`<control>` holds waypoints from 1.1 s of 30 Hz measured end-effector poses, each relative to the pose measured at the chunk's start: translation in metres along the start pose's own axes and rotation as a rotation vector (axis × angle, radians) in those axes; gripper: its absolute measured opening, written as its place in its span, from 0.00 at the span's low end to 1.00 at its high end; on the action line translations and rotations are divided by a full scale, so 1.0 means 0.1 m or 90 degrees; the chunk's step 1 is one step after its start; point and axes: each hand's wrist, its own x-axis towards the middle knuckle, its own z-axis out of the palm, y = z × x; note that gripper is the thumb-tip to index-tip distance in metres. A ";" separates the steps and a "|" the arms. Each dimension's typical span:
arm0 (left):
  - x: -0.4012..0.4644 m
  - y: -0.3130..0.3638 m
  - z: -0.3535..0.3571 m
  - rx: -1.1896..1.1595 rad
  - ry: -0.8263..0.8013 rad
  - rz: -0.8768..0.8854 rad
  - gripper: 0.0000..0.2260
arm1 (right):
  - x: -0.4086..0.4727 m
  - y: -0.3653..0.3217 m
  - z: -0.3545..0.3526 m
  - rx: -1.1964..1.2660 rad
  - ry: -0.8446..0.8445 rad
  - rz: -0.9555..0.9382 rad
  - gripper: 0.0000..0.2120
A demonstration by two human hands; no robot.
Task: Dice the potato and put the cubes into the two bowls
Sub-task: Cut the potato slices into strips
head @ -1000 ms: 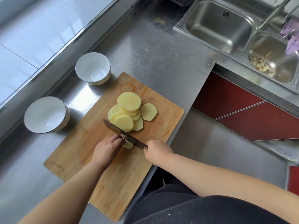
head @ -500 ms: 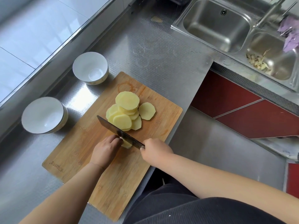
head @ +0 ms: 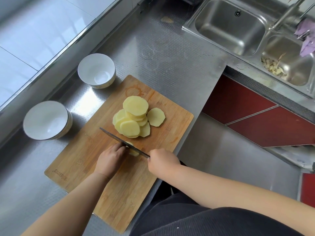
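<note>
Potato end piece (head: 132,149) under your knife (head: 122,143), near the middle of the cutting board (head: 81,160).

From the head view, your left hand (head: 110,159) curls its fingers on the piece and pins it, and your right hand (head: 162,163) is wrapped around the handle. Keep your fingertips tucked behind the blade and press straight down. Sliced rounds (head: 134,120) are piled just beyond the blade; both bowls (head: 96,70) (head: 46,120) at the far left hold nothing. The piece is mostly hidden, so I cannot tell its shape.
</note>
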 end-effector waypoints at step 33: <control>1.47 0.01 -1.75 -0.466 -0.350 -0.231 0.04 | 0.06 0.04 0.11 -0.053 -0.020 -0.029 0.10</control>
